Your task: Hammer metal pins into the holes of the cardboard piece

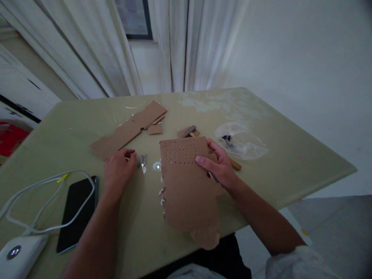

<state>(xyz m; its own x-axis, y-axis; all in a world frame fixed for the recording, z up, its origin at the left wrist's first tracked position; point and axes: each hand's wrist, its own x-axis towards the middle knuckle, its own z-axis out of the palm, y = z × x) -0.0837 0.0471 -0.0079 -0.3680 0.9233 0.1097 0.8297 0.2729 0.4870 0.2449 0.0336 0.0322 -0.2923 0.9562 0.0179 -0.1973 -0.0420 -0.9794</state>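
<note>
My right hand (219, 162) grips the right edge of a brown cardboard piece (188, 193), thumb on top and fingers behind. Rows of small punched holes cross the upper part of the cardboard, and bits of white material poke out along its left edge. Its bottom end is rounded and reaches over the table's front edge. My left hand (120, 166) is over the table with thumb and fingers pinched together; what they hold, if anything, is too small to make out. Several thin metal pieces (142, 159) lie just right of it, near a small clear disc (157, 166).
Behind the cardboard lies a hammer (189, 131), partly hidden. Cardboard scraps (130, 128) are at the back left. A clear plastic bag (244, 141) with black bits sits to the right. At left are a phone (77, 213), a white cable (43, 178) and a power bank (21, 255).
</note>
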